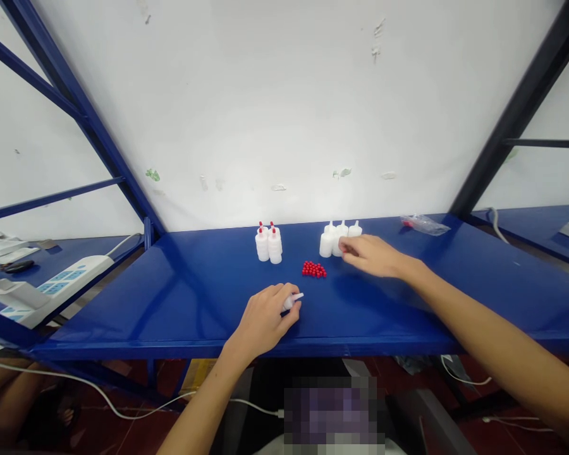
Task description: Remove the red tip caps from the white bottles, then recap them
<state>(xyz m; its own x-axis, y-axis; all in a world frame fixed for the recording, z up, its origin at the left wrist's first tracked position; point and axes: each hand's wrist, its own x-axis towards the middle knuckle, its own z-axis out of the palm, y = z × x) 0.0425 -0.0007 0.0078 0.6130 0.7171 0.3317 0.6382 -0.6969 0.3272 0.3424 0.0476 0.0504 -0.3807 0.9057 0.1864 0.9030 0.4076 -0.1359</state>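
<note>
Near the table's front edge, my left hand [268, 318] is wrapped round a small white bottle [288, 303], whose bare nozzle points right. My right hand [367, 254] reaches to the group of white bottles [327, 244] with uncapped nozzles at the back right; its fingertips are pinched beside the front bottle, and what they hold, if anything, is too small to make out. Between the hands lies a cluster of small red caps [314, 270]. Further left stand several white bottles [275, 248] with red tips.
The blue table [194, 278] meets a white wall behind. A clear plastic bag [425, 224] with something red in it lies at the back right. A white power strip [71, 281] is at the left, beyond the blue frame post [95, 139].
</note>
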